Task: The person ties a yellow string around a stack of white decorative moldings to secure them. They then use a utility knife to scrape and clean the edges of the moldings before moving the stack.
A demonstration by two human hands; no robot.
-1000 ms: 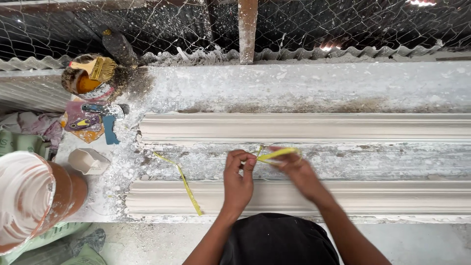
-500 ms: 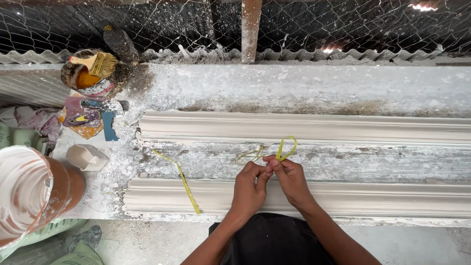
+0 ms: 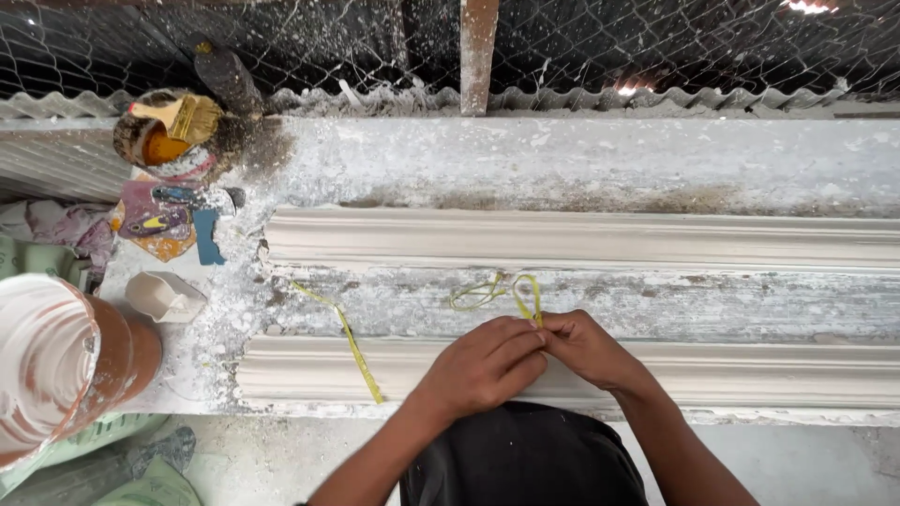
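My left hand point(image 3: 483, 364) and my right hand point(image 3: 589, 348) meet fingertip to fingertip over the near white plaster moulding strip point(image 3: 309, 367). Between the fingers of both hands is a thin yellow cord point(image 3: 527, 292), which loops up just above them onto the dusty bench between the two strips. A second, parallel moulding strip point(image 3: 581, 238) lies farther back. A loose yellow cord point(image 3: 352, 342) lies across the near strip to the left of my left hand.
At the left stand a large plaster-coated bucket point(image 3: 56, 365), a small white scoop point(image 3: 164, 296), a tin with a brush point(image 3: 169, 131) and coloured scraps point(image 3: 169, 220). Wire mesh point(image 3: 656, 47) and a wooden post point(image 3: 478, 52) run behind the bench point(image 3: 581, 159).
My hands have come together and moved down toward me onto the near strip. The yellow cord, earlier stretched between them, now stands in a loop above my fingers.
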